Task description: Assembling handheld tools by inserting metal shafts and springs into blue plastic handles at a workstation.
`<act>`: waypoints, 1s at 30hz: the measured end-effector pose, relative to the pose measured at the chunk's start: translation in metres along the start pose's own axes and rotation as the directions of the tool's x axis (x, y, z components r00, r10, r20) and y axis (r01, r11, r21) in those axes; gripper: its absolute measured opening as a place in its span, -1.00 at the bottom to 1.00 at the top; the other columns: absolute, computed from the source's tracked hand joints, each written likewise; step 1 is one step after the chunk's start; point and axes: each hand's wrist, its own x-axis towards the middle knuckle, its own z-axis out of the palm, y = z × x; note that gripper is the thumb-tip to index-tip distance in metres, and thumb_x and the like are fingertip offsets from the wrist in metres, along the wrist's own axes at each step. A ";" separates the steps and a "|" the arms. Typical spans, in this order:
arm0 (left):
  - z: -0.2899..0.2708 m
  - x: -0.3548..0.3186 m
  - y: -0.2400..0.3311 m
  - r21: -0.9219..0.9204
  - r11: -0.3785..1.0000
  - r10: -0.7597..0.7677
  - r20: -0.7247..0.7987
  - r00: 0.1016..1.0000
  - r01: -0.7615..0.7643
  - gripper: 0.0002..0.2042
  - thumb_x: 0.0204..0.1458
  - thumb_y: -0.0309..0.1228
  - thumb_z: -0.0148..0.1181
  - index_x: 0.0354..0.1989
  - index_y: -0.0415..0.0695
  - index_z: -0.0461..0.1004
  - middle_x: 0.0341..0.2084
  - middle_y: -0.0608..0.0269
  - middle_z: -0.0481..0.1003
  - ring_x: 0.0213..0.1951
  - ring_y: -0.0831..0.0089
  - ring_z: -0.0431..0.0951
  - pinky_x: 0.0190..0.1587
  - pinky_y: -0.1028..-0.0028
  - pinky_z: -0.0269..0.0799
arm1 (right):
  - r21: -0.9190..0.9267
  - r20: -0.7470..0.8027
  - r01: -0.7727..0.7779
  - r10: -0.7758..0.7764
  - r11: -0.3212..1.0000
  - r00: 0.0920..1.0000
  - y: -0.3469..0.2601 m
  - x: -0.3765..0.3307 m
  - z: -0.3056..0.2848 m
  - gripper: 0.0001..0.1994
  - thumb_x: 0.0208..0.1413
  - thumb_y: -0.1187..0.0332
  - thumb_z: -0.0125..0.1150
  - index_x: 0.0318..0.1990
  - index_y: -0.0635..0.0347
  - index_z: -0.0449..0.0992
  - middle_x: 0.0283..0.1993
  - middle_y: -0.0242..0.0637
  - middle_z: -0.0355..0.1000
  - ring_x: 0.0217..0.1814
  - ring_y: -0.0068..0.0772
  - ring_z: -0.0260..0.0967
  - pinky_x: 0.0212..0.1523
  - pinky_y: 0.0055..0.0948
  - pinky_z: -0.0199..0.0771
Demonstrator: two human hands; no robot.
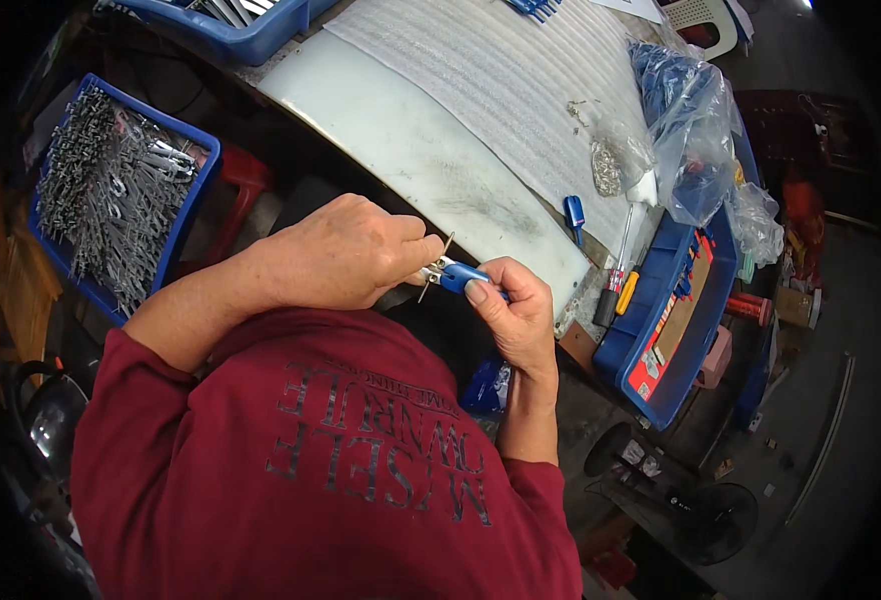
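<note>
Head: metal parts [126, 190] in bin [187, 222]; fingers [413, 252] grip tool [464, 277].

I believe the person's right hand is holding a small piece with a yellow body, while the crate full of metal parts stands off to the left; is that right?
Not quite: the body of the small piece is blue, not yellow, as the head view shows. The right hand does hold it, and the crate full of metal parts does stand off to the left.

A dim grey floor [803, 395] spreads around a black fan [723, 524], with a red stool [245, 180] near the pale worktable [401, 130].
</note>
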 end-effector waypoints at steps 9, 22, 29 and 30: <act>0.008 -0.001 0.002 0.083 0.996 -0.018 -0.072 0.997 0.024 -0.78 -0.22 -0.45 0.13 -0.35 -0.20 0.34 -0.66 0.21 0.28 -0.63 0.28 0.38 -0.60 0.37 0.28 | 0.167 -0.024 -0.118 0.124 0.979 0.992 0.003 0.000 0.004 -0.78 0.03 0.27 0.07 -0.47 0.25 0.34 -0.63 -0.54 0.14 -0.65 -0.75 -0.03 -0.63 -0.69 -0.02; 0.003 0.001 -0.001 0.065 0.997 -0.032 -0.057 0.998 0.036 -0.76 -0.23 -0.44 0.15 -0.34 -0.19 0.33 -0.64 0.20 0.30 -0.61 0.25 0.39 -0.59 0.35 0.28 | 0.073 -0.020 -0.100 0.102 0.992 0.995 0.001 0.004 0.002 -0.77 0.06 0.29 0.03 -0.50 0.27 0.35 -0.63 -0.56 0.16 -0.58 -0.75 0.00 -0.59 -0.71 0.01; 0.000 0.002 -0.003 -0.005 1.000 -0.001 -0.017 1.000 0.001 -0.78 -0.23 -0.45 0.14 -0.37 -0.18 0.31 -0.63 0.22 0.29 -0.61 0.24 0.39 -0.59 0.35 0.27 | 0.039 0.028 -0.022 0.021 0.999 0.999 0.005 0.006 -0.003 -0.79 -0.02 0.32 0.12 -0.52 0.30 0.35 -0.66 -0.52 0.16 -0.58 -0.72 0.01 -0.59 -0.67 0.04; 0.000 0.002 -0.002 0.025 1.000 -0.004 -0.020 1.000 0.004 -0.78 -0.23 -0.45 0.14 -0.37 -0.18 0.31 -0.63 0.21 0.29 -0.61 0.25 0.39 -0.59 0.36 0.27 | 0.035 0.012 -0.007 0.006 0.999 1.000 0.006 0.006 -0.002 -0.78 -0.02 0.32 0.12 -0.52 0.30 0.35 -0.67 -0.51 0.16 -0.58 -0.72 0.01 -0.59 -0.67 0.04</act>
